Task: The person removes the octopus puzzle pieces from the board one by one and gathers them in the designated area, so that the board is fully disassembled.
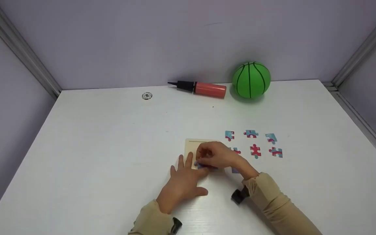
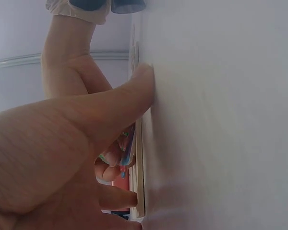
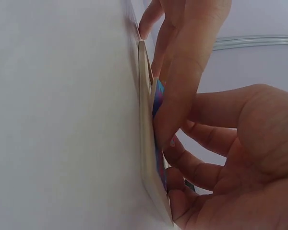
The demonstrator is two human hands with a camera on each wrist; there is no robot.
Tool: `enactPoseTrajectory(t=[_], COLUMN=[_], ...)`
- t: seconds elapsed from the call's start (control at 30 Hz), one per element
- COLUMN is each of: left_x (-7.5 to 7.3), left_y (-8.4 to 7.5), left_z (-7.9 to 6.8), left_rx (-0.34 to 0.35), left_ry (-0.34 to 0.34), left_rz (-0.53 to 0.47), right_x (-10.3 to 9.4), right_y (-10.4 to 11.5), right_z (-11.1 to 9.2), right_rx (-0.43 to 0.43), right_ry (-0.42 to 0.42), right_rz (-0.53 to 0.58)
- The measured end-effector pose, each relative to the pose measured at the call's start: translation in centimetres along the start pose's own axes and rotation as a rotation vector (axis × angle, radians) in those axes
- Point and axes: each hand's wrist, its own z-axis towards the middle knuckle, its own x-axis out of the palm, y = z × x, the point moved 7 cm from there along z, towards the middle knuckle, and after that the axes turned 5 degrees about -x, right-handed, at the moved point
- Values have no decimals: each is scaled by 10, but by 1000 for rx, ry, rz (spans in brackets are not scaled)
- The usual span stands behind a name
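A thin pale wooden puzzle board (image 1: 189, 143) lies flat on the table under both hands. My left hand (image 1: 186, 182) is spread with straight fingers; its fingertips rest along the board's left and near side, and its thumb touches the tabletop. Close by, my right hand (image 1: 219, 155) curls over the board and pinches a blue-and-pink puzzle piece (image 2: 127, 147) between thumb and fingers. The piece stands slightly tilted off the board in the left wrist view. In the right wrist view, blue and purple puzzle pieces (image 3: 159, 165) show along the board, partly covered by fingers.
Right of the board lie several loose blue-and-red puzzle pieces (image 1: 255, 150), two partly hidden by the right hand and wrist. A red-and-black hand pump (image 1: 210, 89), a green ball (image 1: 251, 80) and a round black-and-white marker (image 1: 147, 95) are near the back wall.
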Motion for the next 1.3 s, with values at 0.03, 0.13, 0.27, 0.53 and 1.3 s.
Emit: enactPoseTrajectory(t=[0.03, 0.13, 0.27, 0.53, 1.3], left_x=[0, 0, 1, 1, 0], left_y=[0, -1, -1, -1, 0], left_z=[0, 0, 0, 0, 0], left_rx=[2, 8, 11, 25, 2], left_ry=[0, -4, -2, 2, -22], left_rz=[2, 7, 7, -52, -66], right_x=[0, 0, -1, -24, -64], right_y=[0, 0, -3, -7, -44], right_z=[0, -1, -1, -11, -100], right_rx=[5, 18, 69, 126, 277], right_ry=[1, 4, -9, -143, -156], right_rz=[11, 31, 95, 213, 187])
